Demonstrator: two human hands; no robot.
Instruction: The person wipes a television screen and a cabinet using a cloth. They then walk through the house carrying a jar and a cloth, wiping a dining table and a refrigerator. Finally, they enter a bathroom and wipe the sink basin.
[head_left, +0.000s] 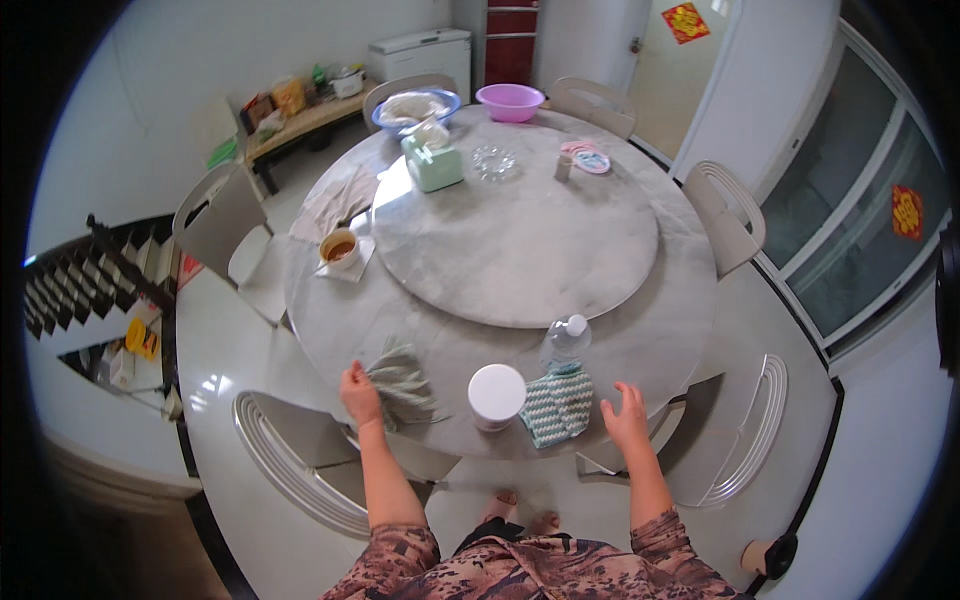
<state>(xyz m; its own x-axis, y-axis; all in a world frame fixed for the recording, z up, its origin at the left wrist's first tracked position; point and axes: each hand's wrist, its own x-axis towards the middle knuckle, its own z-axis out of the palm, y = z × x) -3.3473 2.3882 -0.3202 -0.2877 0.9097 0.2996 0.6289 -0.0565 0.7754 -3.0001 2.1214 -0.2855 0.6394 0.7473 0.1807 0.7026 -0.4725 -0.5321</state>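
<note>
My left hand is at the left side of a crumpled grey-green cloth on the round marble table; its fingers are curled, and whether they grip the cloth's edge cannot be told. My right hand is over the table's near right edge, fingers apart, holding nothing. Between the hands stands a tub with a white lid. Right of it lies a green-and-white wavy-striped cloth, nearest to my right hand. A clear plastic bottle with a white cap is just behind that cloth.
A raised turntable bears a green tissue box, a glass dish and a small jar. A paper cup of brown liquid stands left. Blue and pink basins are at the back. Chairs surround the table.
</note>
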